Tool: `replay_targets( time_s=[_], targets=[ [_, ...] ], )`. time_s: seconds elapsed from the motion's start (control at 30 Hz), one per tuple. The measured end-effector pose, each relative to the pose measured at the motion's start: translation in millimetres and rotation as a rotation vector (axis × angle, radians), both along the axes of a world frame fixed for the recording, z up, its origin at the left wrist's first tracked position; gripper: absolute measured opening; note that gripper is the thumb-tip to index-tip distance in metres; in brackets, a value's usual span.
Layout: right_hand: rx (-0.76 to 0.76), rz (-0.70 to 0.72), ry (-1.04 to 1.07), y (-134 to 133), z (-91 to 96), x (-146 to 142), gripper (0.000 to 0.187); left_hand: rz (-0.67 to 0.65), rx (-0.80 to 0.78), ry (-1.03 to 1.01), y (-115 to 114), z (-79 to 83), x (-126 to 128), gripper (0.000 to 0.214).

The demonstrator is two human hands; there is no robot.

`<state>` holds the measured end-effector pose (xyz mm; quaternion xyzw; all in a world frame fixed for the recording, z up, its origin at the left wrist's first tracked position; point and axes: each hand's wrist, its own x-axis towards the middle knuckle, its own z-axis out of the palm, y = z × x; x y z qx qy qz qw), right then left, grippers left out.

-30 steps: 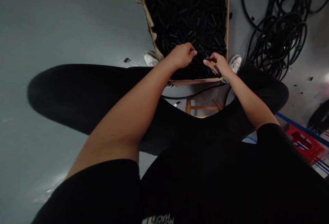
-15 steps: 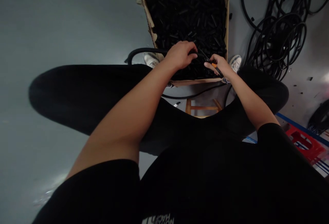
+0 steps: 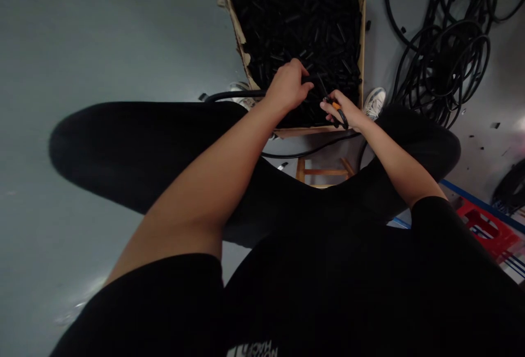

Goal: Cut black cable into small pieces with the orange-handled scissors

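Observation:
My left hand (image 3: 289, 87) is closed around a black hose (image 3: 238, 94), whose short end sticks out past the fingertips. The rest of the hose trails off to the left, over a shoe. In my right hand (image 3: 343, 109) is a pair of scissors (image 3: 337, 106) with black and orange handles; the fingers are wrapped round them. Their dark blades point up and left, close to the hose end, and I cannot tell whether they touch it. Both hands are above a cardboard box (image 3: 361, 34) filled with short cut black pieces (image 3: 295, 18).
Tangled coils of black hose (image 3: 447, 62) lie on the floor at the right, with scattered black bits around them. A wooden stool (image 3: 326, 172) shows between my legs. My shoes (image 3: 374, 102) flank the box. A red plastic object (image 3: 486, 228) lies at the lower right.
The scissors have turned to point more upward, and my right hand has shifted slightly left. My left hand has risen a little, and the hose at the left has dropped lower.

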<state>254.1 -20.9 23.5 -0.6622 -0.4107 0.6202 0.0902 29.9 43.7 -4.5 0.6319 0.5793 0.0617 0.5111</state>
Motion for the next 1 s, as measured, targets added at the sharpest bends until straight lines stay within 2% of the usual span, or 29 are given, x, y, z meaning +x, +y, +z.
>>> replay_targets(
  time_s=[0.1, 0.27, 0.37, 0.57, 0.67, 0.83, 1.0],
  targets=[
    [0.034, 0.009, -0.014, 3.2, 5.4, -4.1, 0.067, -0.030, 0.000, -0.035, -3.5, -1.4, 6.6, 0.053],
    [0.070, 0.024, -0.118, 7.1, 8.5, -6.8, 0.077, -0.011, 0.005, -0.081, -6.1, 1.9, 2.9, 0.057],
    [0.063, 0.000, -0.146, 7.7, 8.0, -7.3, 0.076, -0.018, 0.010, -0.111, -6.9, 6.9, 2.5, 0.056],
    [0.158, 0.019, -0.129, 8.2, 8.1, 0.5, 0.072, -0.061, 0.001, -0.131, -3.3, 12.9, 3.1, 0.052],
    [0.152, 0.005, -0.149, 7.2, 8.8, 3.7, 0.073, -0.050, -0.008, -0.065, -1.2, 12.4, -1.9, 0.044],
    [0.077, -0.006, -0.088, 4.0, 1.0, 5.7, 0.072, -0.123, -0.022, -0.057, -2.2, 6.3, -4.3, 0.044],
    [0.017, -0.057, -0.058, -1.1, -8.9, 7.6, 0.071, -0.041, -0.008, -0.102, 5.0, 2.1, -6.9, 0.053]
  ],
)
